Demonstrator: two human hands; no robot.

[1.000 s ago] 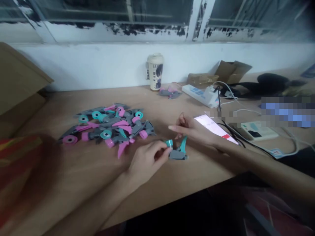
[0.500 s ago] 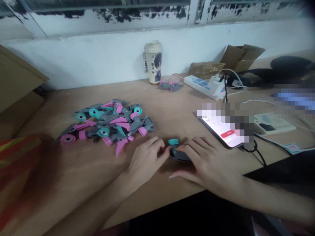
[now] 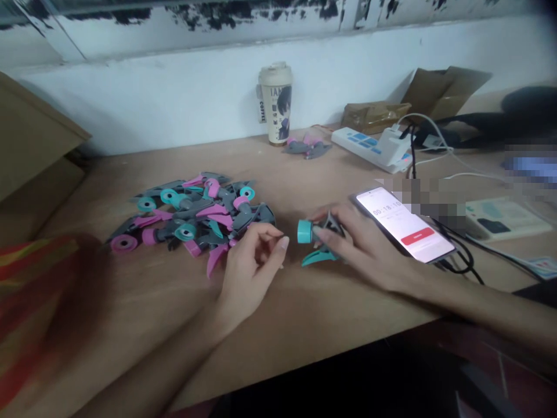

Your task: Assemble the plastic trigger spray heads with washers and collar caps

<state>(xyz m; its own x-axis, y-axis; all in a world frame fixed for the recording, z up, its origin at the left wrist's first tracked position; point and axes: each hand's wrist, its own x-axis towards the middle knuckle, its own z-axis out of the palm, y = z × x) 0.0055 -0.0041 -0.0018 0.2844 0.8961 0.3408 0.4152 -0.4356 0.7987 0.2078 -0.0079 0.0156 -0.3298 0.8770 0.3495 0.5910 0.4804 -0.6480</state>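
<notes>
Sitting in the right hand, gripped by thumb and fingers: one gray-and-teal clip, right of the clip pile. My left hand is half-curled between them, can't tell if it's pinching anything. Lit phone beside the right hand.

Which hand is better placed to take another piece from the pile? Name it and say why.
The left hand, probably: it is beside the pile with no piece showing, though something tiny could be hidden. The right hand is farther away, holding a grey-and-teal piece.
</notes>
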